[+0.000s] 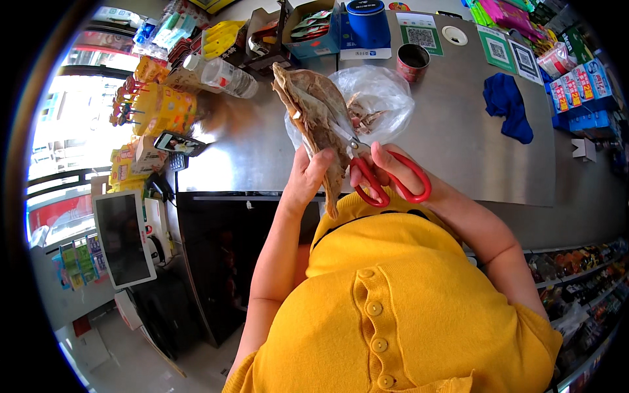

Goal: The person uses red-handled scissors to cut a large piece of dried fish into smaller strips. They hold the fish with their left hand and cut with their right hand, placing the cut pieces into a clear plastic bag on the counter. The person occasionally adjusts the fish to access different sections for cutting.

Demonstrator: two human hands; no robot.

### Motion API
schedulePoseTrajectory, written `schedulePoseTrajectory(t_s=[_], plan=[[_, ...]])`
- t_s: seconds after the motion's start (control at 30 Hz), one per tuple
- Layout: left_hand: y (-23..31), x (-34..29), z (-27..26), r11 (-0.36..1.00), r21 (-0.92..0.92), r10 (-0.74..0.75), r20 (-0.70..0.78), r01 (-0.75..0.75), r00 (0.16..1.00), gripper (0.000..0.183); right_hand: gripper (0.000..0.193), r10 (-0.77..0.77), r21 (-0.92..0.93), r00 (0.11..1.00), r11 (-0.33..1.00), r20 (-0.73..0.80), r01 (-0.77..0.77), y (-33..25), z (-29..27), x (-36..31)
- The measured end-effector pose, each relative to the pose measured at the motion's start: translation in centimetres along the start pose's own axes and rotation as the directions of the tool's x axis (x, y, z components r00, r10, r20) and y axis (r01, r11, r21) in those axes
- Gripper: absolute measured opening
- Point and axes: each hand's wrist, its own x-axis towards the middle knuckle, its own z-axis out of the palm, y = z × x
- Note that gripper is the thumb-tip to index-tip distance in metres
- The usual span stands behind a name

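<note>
My left hand (305, 175) grips a long, flat, wrinkled brown dried piece (316, 108), whose exact kind I cannot tell. It stands nearly upright, its narrow end hanging below my fingers. My right hand (380, 171) is closed round the red-handled scissors (419, 187), fingers and thumb through the loops. Their blades point up and left against the dried piece's right side; the tips are hard to make out. Just behind lies a clear plastic bag (390, 88) on the metal counter (452, 154), with brown shredded bits (364, 120) inside.
Behind the bag stand an open dark tin (413, 62) and a blue tub (366, 26). Boxes of packets (313, 29) and a clear bottle (229, 77) line the back left. A phone (180, 143) leans at left above a screen (123, 239). Blue cloth (508, 107) lies right.
</note>
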Motion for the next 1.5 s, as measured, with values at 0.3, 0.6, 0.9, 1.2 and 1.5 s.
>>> schedulePoseTrajectory(t_s=[0.3,0.6,0.9,1.2,1.5], plan=[[1.0,-0.7,-2.0,0.974,0.097,-0.207,0.034,0.203,0.978,0.044,0.066,0.147,0.218,0.972,0.958,0.186,-0.186,-0.7,-1.8,0.9],[3.3,-1.4,-4.1,0.92,0.375,-0.188,0.17,0.113,0.967,0.043,0.062,0.446,-0.081,0.886,0.895,0.125,-0.439,-5.8,-2.9,-0.8],[3.2,-1.6,-2.6,0.993,-0.019,-0.112,0.106,0.114,0.988,0.055,0.068,0.288,-0.388,0.954,0.891,0.083,-0.235,-5.9,-2.2,-0.4],[0.6,-1.1,-2.4,0.976,-0.18,-0.128,-0.001,0.125,0.992,0.055,0.066,0.101,-0.248,0.991,0.966,0.093,-0.075,-1.6,-1.3,-0.6],[0.5,0.4,-0.2,0.992,0.111,0.081,-0.129,-0.067,0.988,0.057,0.071,0.078,-0.337,0.997,0.939,0.017,-0.068,-1.0,-1.6,-0.6]])
